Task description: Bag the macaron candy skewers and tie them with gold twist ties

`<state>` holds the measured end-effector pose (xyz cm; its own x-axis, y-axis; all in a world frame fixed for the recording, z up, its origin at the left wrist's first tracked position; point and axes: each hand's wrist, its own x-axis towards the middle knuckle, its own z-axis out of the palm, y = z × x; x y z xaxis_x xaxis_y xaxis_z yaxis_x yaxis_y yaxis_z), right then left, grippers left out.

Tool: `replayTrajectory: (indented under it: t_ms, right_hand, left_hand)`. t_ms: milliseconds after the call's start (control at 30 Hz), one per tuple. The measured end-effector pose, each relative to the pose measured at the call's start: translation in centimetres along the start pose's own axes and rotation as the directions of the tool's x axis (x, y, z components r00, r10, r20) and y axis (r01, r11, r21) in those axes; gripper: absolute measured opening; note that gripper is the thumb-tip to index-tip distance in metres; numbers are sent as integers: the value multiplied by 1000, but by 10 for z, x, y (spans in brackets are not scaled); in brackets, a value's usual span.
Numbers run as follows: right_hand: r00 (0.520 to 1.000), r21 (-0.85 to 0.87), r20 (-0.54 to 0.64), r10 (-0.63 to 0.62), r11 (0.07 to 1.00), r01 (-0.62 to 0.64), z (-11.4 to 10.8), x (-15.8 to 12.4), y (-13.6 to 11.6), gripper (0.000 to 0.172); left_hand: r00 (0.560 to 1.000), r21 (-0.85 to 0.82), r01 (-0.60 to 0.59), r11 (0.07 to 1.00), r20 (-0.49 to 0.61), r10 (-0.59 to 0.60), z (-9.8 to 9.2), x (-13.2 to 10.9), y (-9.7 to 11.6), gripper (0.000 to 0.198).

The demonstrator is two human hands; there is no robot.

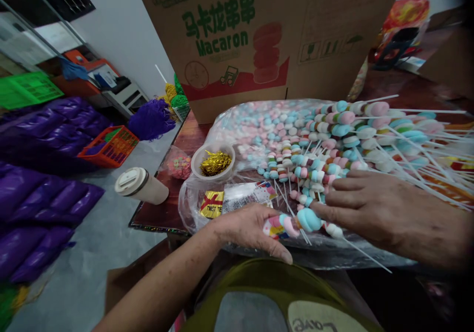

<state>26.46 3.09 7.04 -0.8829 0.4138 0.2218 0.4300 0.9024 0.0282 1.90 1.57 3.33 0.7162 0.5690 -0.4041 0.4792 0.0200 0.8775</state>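
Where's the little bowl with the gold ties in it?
Head view, left of centre: the bowl sits between the paper cup and the heap of candy skewers, before the Macaron box.

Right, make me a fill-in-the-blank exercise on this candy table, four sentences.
1. The white bowl holds ____ twist ties.
2. The green Latin word on the cardboard box reads ____.
3. The plastic bags piled at the far left are ____.
4. The left hand holds a patterned wrapper; the marshmallow beside it, at the right hand fingertips, is ____.
Missing words: gold; Macaron; purple; blue.
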Motion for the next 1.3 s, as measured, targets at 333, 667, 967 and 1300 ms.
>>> replayTrajectory:
  t_ms: [333,667,967,1300]
  right_hand:
    - [936,251,351,20,961,-115,38,4,-12,26]
    - [996,76,-5,-89,993,89,51,5,-16,23]
    - [923,312,355,148,912,-266,45,-2,-24,21]
    - [926,122,346,151,971,-204,55,22,-39,15]
  left_hand:
    - [995,28,57,998,-82,-54,22,12,-5,44]
    - [943,-355,298,886,255,-216,7,3,-27,45]
    - [883,837,289,464,-421,209,19,1,-1,12]
    - [970,597,71,799,-228,84,30,17,-7,61]
